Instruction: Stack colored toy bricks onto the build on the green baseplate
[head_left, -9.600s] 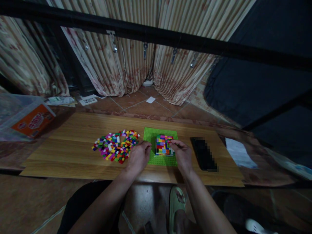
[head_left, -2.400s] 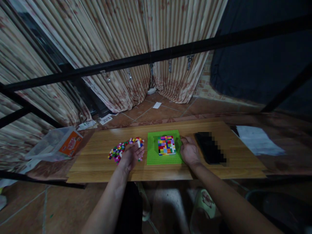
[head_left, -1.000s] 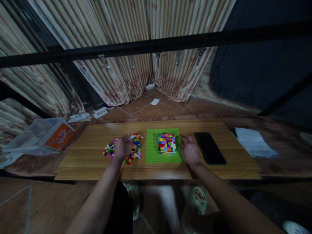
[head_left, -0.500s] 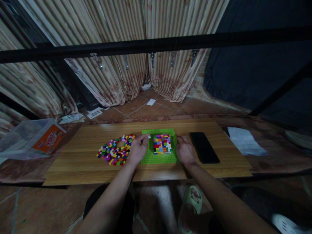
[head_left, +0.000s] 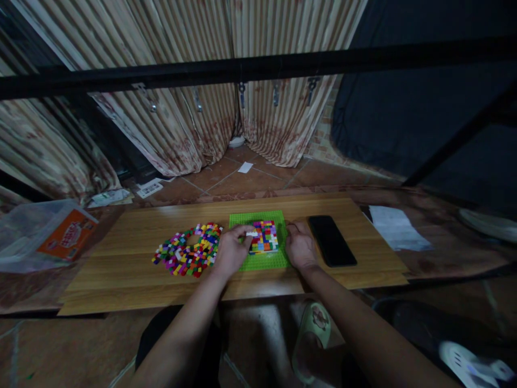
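Pinched between the fingertips of my left hand (head_left: pixel 234 249) is a small white toy brick (head_left: pixel 252 234). The brick is over the left side of a square block of many-coloured bricks (head_left: pixel 265 237), partly hidden by my fingers. That block sits on a green studded baseplate (head_left: pixel 264 262). My right hand (head_left: pixel 299 245) rests at the baseplate's right edge with its fingers curled; whether they grip the edge is hard to make out. A loose pile of coloured bricks (head_left: pixel 204 243) lies on the table just left of my left hand.
A black phone (head_left: pixel 333 241) lies on the wooden table (head_left: pixel 121 258), right of my right hand. Past the table's left end stands a clear plastic box (head_left: pixel 36 226) with an orange label. White paper (head_left: pixel 398 229) lies beyond the right end. A dark bar (head_left: pixel 202 70) crosses behind.
My left hand has moved right with the white brick, from the baseplate's left part to over the brick block. My right hand stays at the baseplate's edge. The whole view has shifted slightly.
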A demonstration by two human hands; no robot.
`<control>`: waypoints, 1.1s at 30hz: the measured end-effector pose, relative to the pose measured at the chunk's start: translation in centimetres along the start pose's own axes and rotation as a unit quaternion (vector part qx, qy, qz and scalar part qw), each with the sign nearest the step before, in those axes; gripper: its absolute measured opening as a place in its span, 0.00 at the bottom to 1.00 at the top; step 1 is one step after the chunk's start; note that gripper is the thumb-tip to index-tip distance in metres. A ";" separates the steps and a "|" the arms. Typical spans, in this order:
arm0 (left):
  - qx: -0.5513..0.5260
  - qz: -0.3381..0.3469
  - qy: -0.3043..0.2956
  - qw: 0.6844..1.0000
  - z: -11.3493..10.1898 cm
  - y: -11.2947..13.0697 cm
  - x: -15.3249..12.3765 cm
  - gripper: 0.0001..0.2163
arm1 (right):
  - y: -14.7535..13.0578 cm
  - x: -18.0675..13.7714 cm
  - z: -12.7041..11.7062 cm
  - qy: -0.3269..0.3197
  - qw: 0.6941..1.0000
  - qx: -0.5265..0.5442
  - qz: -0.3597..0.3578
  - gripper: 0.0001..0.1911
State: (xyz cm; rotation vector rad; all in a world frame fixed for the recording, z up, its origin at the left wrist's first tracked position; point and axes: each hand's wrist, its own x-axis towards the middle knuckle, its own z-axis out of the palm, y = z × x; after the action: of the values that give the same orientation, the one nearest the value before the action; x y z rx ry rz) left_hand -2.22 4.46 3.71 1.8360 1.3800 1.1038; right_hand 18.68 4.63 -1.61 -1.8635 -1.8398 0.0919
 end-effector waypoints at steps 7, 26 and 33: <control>-0.036 0.008 -0.029 0.999 0.1 0.0 -0.9 0.09 | 0.1 0.0 0.2 0.013 1.000 0.000 -0.007 0.16; 0.052 0.133 -0.010 0.990 3.6 1.1 -2.3 0.07 | 0.0 0.0 -0.1 0.014 1.000 -0.005 -0.012 0.16; 0.083 0.136 0.007 0.987 4.2 1.0 -2.5 0.07 | 0.0 0.0 0.0 0.013 1.000 -0.002 -0.006 0.16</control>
State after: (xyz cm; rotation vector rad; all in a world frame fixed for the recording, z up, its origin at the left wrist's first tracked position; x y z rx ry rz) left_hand 1.58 1.93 1.81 2.1925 1.2894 1.1645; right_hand 18.73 4.61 -1.60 -1.8477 -1.8350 0.0579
